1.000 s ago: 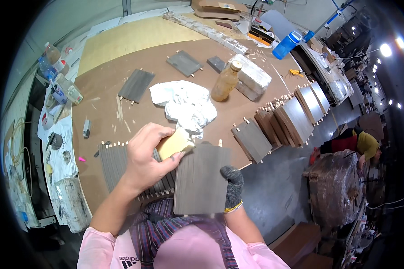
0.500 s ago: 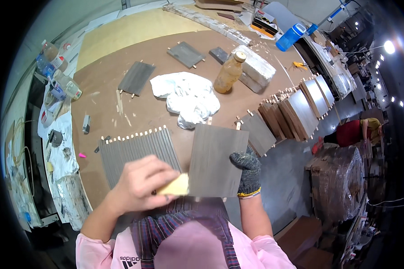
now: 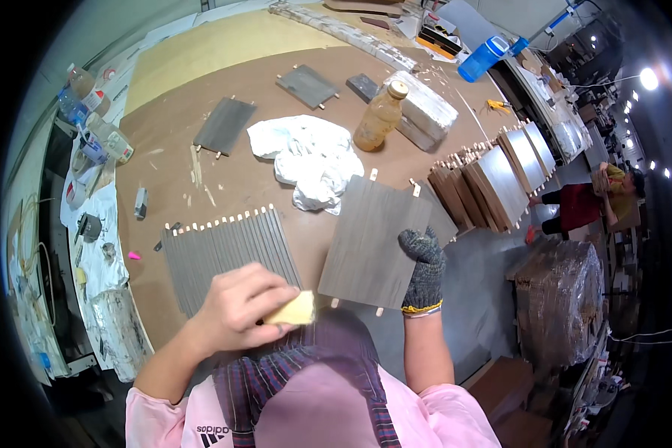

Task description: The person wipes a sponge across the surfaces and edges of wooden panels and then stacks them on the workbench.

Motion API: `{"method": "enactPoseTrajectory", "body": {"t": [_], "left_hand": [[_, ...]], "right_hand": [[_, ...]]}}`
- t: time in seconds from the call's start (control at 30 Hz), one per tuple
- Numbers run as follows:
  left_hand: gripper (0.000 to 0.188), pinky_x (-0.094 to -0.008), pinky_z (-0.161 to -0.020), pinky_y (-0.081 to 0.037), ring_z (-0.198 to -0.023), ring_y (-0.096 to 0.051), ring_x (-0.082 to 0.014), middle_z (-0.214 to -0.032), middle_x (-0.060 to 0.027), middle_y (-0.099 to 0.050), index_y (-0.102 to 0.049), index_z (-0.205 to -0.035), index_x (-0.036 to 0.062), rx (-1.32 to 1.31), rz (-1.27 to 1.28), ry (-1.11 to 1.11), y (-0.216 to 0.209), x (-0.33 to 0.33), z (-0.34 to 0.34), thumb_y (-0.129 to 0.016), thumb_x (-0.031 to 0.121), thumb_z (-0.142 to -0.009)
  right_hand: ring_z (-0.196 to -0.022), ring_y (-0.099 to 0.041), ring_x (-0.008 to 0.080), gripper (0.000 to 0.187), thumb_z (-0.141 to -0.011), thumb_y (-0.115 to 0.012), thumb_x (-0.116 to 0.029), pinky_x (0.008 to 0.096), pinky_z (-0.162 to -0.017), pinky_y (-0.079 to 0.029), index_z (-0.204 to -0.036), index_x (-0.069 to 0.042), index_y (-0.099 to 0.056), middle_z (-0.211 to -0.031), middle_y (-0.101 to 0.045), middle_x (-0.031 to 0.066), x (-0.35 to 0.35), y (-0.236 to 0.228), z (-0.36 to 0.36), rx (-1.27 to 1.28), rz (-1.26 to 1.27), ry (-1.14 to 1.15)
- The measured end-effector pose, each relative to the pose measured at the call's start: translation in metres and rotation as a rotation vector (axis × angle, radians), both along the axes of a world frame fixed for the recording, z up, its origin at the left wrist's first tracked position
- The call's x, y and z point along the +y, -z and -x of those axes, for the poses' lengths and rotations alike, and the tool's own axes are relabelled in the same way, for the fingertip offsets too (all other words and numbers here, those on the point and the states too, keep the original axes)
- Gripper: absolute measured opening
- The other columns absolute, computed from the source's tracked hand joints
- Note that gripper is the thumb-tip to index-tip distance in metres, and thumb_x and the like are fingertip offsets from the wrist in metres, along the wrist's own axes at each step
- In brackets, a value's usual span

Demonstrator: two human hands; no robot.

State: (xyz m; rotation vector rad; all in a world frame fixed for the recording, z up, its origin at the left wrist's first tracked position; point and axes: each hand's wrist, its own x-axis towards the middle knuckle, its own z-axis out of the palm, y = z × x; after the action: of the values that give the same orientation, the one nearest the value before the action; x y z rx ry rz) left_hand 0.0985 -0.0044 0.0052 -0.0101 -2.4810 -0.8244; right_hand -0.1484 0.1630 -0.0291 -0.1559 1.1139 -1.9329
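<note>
My bare left hand (image 3: 248, 306) grips a pale yellow sponge (image 3: 295, 308), held a little left of a grey-brown wooden panel (image 3: 373, 243). The panel has light dowel pegs at its top and bottom edges. My right hand (image 3: 423, 269), in a dark knitted glove with a yellow cuff, holds the panel by its right edge, thumb on the face and the other fingers hidden behind. A row of similar panels standing on edge (image 3: 231, 257), pegs up, is beyond my left hand. One more panel (image 3: 444, 213) shows partly behind the held one.
A crumpled white cloth (image 3: 313, 160), an amber bottle (image 3: 381, 116) and a wrapped block (image 3: 425, 112) occupy the table's middle. Two loose panels (image 3: 225, 125) lie farther back. Stacked panels (image 3: 493, 179) line the right edge. A person (image 3: 582, 201) stands far right, near a plastic-wrapped stack (image 3: 564, 299).
My right hand has raised the panel away from me, tilted it clockwise, and moved it right, apart from the sponge. My left hand stays nearly in place.
</note>
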Motion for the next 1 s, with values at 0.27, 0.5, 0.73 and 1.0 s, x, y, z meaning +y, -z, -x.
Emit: {"method": "enactPoseTrajectory", "body": {"t": [0.27,0.5,0.73,1.0], "left_hand": [[0.043,-0.0328,-0.072,-0.052,-0.082,-0.066,-0.0256,-0.092,-0.0117,-0.068,-0.07,-0.104,-0.0009,-0.001,-0.409,0.048,-0.002,-0.003,0.014,-0.083,0.019,-0.068],[0.056,-0.039,-0.1,-0.054,-0.115,-0.066,-0.027,-0.139,-0.0281,-0.055,-0.062,-0.118,-0.0038,-0.017,-1.644,0.086,0.004,0.012,0.02,-0.081,0.031,-0.079],[0.048,-0.0449,-0.111,-0.045,-0.136,-0.05,-0.0363,-0.144,-0.0314,-0.05,-0.061,-0.117,-0.003,-0.026,-1.656,0.202,0.001,0.02,0.043,-0.077,0.026,-0.082],[0.034,-0.0365,-0.106,-0.045,-0.125,-0.057,-0.0239,-0.148,-0.0271,-0.048,-0.061,-0.12,-0.0057,-0.178,-1.568,0.245,0.02,0.018,0.058,-0.069,0.01,-0.09]], "right_hand": [[-0.107,-0.068,0.0303,0.046,-0.088,-0.057,-0.009,0.0469,-0.096,-0.055,-0.133,0.001,-0.056,-0.117,-0.067,0.0166,-0.007,0.008,0.002,-0.051,0.019,0.044],[-0.102,-0.067,0.0257,0.031,-0.095,-0.061,-0.019,0.0427,-0.092,-0.056,-0.121,-0.002,-0.064,-0.118,-0.067,0.0116,-0.023,0.009,-0.033,-0.356,0.211,-0.09],[-0.104,-0.064,0.0188,0.039,-0.106,-0.048,-0.031,0.0319,-0.087,-0.058,-0.135,-0.005,-0.052,-0.113,-0.064,0.0089,-0.028,0.078,-0.051,0.273,-0.048,-0.288],[-0.105,-0.066,0.0237,0.047,-0.106,-0.044,-0.041,0.0331,-0.089,-0.057,-0.129,-0.001,-0.054,-0.116,-0.064,0.0153,-0.002,0.068,-0.052,0.594,-0.14,-0.318]]}}
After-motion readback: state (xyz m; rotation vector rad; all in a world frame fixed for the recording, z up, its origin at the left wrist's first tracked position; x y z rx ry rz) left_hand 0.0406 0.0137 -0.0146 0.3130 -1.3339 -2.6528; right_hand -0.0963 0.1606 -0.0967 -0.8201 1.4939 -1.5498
